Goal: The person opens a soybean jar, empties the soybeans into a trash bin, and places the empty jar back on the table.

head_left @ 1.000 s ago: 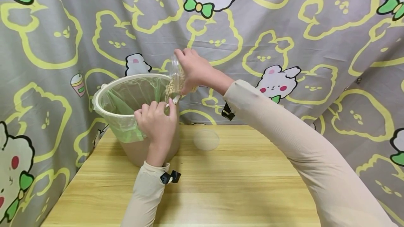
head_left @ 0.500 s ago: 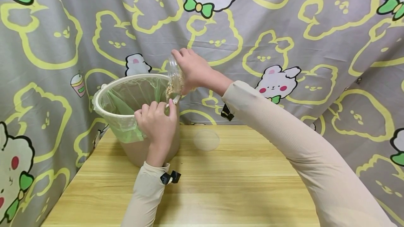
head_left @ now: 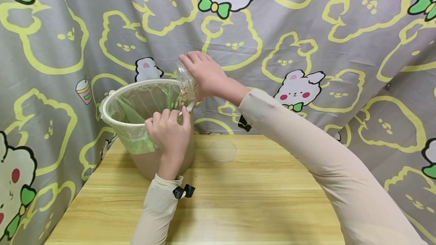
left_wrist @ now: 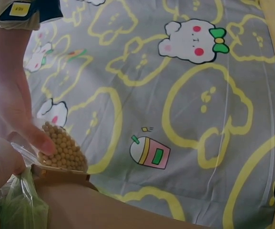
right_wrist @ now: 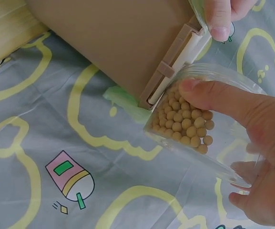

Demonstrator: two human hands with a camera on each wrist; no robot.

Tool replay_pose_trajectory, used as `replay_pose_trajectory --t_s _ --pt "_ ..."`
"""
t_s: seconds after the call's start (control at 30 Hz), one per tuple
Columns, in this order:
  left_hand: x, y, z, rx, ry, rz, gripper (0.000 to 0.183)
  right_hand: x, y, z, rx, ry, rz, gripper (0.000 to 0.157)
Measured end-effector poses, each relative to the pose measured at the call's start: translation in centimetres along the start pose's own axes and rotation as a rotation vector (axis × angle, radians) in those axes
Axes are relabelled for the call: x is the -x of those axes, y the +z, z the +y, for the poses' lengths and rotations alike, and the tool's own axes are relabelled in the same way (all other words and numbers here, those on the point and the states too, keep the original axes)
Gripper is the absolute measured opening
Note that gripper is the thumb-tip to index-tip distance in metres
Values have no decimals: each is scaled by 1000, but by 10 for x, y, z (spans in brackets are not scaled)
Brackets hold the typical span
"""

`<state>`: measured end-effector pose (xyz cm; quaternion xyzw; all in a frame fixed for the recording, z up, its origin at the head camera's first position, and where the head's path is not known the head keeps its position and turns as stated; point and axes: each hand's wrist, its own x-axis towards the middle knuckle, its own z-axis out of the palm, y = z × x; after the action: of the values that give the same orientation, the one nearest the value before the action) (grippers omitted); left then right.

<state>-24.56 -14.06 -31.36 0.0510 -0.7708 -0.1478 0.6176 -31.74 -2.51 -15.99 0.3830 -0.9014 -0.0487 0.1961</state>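
Observation:
My right hand (head_left: 209, 75) holds a clear jar (head_left: 183, 70) tipped on its side, its mouth toward the trash bin (head_left: 153, 165). Soybeans (right_wrist: 187, 125) lie against the jar's lower wall, and some spill out over the rim in the head view. In the right wrist view the thumb presses along the jar's side. My left hand (head_left: 170, 131) grips the bin's near right rim, fingers over the edge and thumb beside a pale piece there. A thin green bag (head_left: 139, 143) lines the bin and folds over its outside.
A clear round lid (head_left: 223, 150) lies on the wooden table (head_left: 259, 196), right of the bin. Behind hangs a grey curtain (head_left: 299, 22) with cartoon animals, close to the bin's far side.
My right hand has moved slightly left with the jar and tipped it further. Fewer soybeans show in the jar. My left hand stays on the rim.

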Motion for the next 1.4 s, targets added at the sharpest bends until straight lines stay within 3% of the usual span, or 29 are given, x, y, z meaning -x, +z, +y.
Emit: replay_pose_trajectory --t_s 0.33,0.87,1.2,1.4 --pt "0 0 0 0 5 12 28 2 3 -4 80 -39 6 129" --pt "1 0 0 -5 14 14 28 7 11 -11 198 -109 84 97" --pt "1 1 -1 -14 25 23 30 11 17 -10 253 -223 194 90" --pt "1 2 -2 -19 30 24 30 12 18 -12 348 -284 213 91"
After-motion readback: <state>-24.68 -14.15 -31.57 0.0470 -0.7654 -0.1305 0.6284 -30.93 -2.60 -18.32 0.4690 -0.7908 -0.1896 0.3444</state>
